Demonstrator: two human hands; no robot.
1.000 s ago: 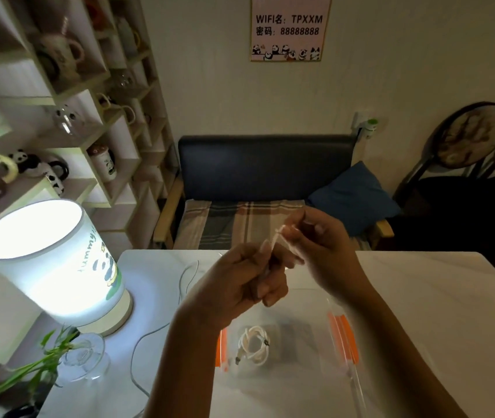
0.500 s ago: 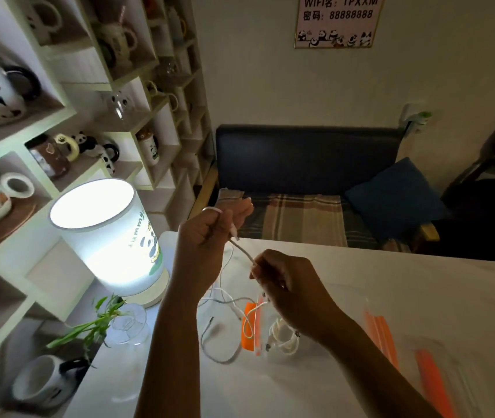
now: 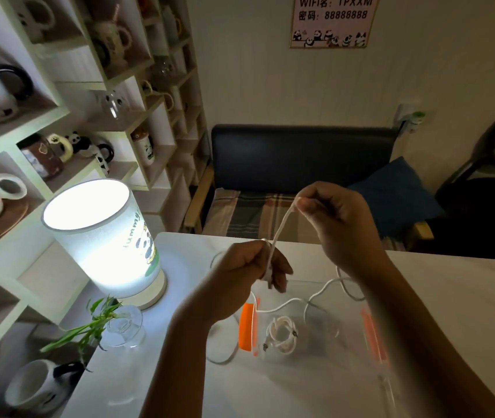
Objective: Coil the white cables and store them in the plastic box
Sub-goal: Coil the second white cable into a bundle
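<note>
Both your hands pinch the cable: left hand low, right hand at one o'clock; box lies beneath.

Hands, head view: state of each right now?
Left hand: closed, gripping the white cable near its end.
Right hand: closed, pinching the same cable higher up, above the table.

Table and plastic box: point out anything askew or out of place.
Only the white cable: the left hand and right hand pinch it, and its slack trails loose across the plastic box rim onto the table.
</note>
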